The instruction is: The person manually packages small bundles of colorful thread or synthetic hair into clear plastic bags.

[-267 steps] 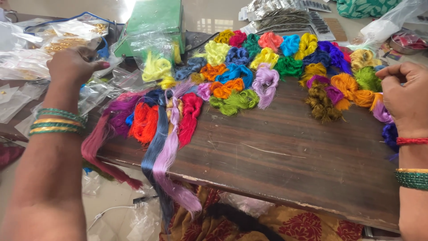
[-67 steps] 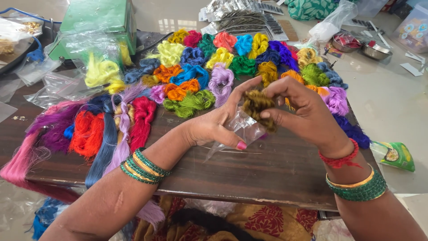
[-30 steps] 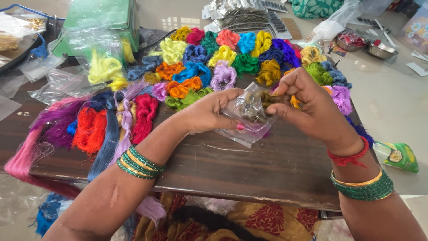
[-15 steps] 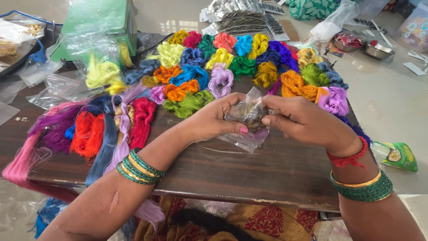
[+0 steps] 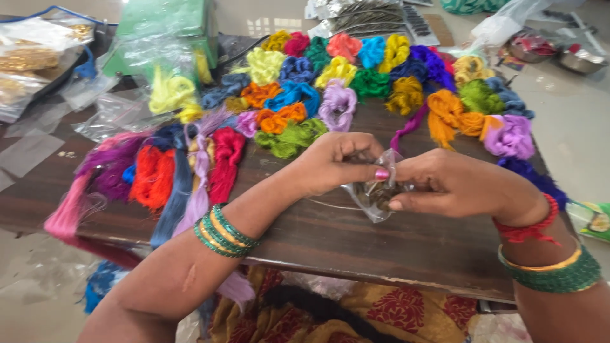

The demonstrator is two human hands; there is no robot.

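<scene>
Over the middle of a dark wooden table [image 5: 356, 241], the left hand [image 5: 337, 162] and right hand [image 5: 454, 184] both pinch a small clear plastic pouch [image 5: 375, 190] holding a brownish thread bundle. Many bright thread skeins [image 5: 337, 105] lie towards the far edge, long hanks [image 5: 152, 174] at the left edge

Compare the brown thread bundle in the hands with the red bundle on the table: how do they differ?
The brown thread bundle is crumpled small inside a clear plastic pouch, pinched between the left hand and right hand. The red bundle lies bare, stretched long on the table, untouched. Both are loose thread skeins.
</scene>
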